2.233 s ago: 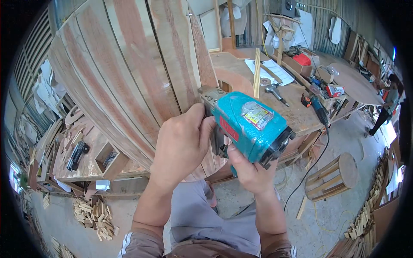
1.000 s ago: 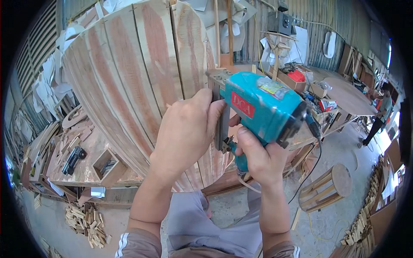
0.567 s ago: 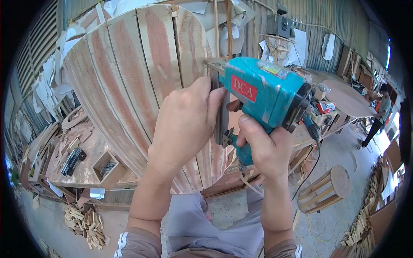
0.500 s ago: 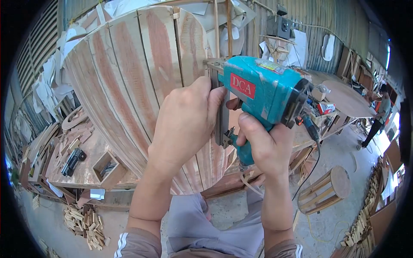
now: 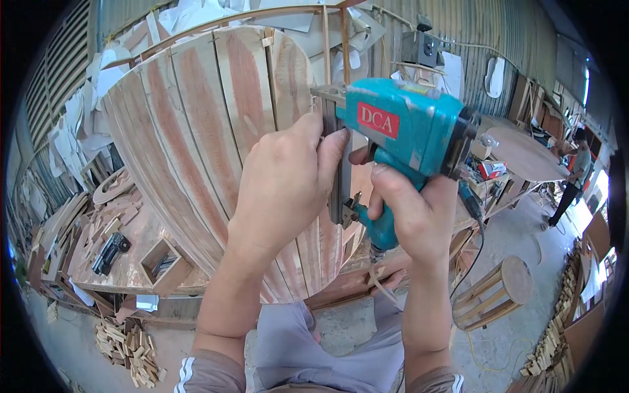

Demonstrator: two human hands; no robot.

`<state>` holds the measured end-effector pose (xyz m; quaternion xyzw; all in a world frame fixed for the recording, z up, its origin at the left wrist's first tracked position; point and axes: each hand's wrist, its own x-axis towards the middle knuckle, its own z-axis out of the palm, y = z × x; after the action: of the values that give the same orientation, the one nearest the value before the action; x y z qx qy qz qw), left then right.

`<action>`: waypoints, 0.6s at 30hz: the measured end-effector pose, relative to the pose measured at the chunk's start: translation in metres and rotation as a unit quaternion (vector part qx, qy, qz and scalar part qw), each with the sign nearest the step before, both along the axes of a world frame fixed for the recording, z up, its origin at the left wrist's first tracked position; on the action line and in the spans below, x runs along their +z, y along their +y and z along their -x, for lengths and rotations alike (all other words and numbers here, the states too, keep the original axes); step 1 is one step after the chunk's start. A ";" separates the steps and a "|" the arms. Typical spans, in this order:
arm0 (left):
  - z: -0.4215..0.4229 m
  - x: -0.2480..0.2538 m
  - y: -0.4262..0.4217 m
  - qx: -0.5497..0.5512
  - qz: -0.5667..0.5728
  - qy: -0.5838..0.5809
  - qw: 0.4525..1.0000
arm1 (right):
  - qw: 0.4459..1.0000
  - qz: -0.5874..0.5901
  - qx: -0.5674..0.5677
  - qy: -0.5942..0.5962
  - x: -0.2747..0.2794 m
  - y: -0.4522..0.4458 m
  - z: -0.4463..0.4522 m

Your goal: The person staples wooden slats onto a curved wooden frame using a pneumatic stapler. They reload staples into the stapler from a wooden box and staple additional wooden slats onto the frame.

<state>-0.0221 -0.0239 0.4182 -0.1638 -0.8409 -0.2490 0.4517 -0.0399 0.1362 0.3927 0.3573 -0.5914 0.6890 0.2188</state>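
Note:
A teal nail gun (image 5: 406,114) with a red label is gripped by my right hand (image 5: 419,213), its fingers wrapped round the handle. My left hand (image 5: 282,177) is closed at the front of the gun, its thumb lying against the metal magazine; its other fingertips are hidden. Just behind stands a curved panel of wooden slats (image 5: 196,111), upright, with narrow gaps between the slats. The gun's nose is by the panel's right edge; I cannot tell whether they touch. A hose runs down from the handle.
On the bench (image 5: 118,278) at left lie another nail gun (image 5: 111,252), a small wooden box (image 5: 164,265) and wood scraps. A slatted drum-shaped wooden piece (image 5: 495,295) is on the floor at right. Offcuts (image 5: 131,350) are heaped at lower left. A person (image 5: 576,173) stands far right.
The nail gun and my right hand have shifted slightly right. My left hand stays nearly in place. The view has tilted up a little, showing more of a curved wooden rail behind the panel.

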 end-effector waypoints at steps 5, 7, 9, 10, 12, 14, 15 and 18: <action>0.002 0.013 -0.002 0.027 0.009 0.008 1.000 | 0.999 -0.026 0.010 0.022 0.020 0.002 0.002; 0.004 0.012 -0.004 0.020 0.006 0.001 1.000 | 0.999 -0.007 0.031 -0.024 0.023 0.004 0.002; 0.004 0.012 -0.003 0.011 0.004 -0.008 1.000 | 0.999 -0.019 0.029 -0.023 0.022 0.007 0.008; 0.003 0.014 -0.002 0.019 0.008 -0.012 1.000 | 0.998 -0.009 0.050 -0.027 0.022 0.008 0.011; 0.004 0.014 -0.001 0.025 0.013 -0.015 0.999 | 0.997 0.003 0.069 -0.030 0.021 0.008 0.013; 0.007 0.012 -0.001 0.026 0.008 -0.011 1.000 | 0.996 0.018 0.079 -0.027 0.022 0.007 0.014; 0.007 0.012 0.000 0.025 0.008 -0.011 1.000 | 0.996 0.018 0.077 -0.027 0.023 0.008 0.014; 0.008 0.012 0.000 0.038 0.008 -0.013 0.999 | 0.997 -0.009 0.070 -0.032 0.025 0.010 0.015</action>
<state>-0.0299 -0.0236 0.4305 -0.1322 -0.8544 -0.2269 0.4483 -0.0546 0.1463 0.4180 0.3772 -0.5777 0.7087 0.1474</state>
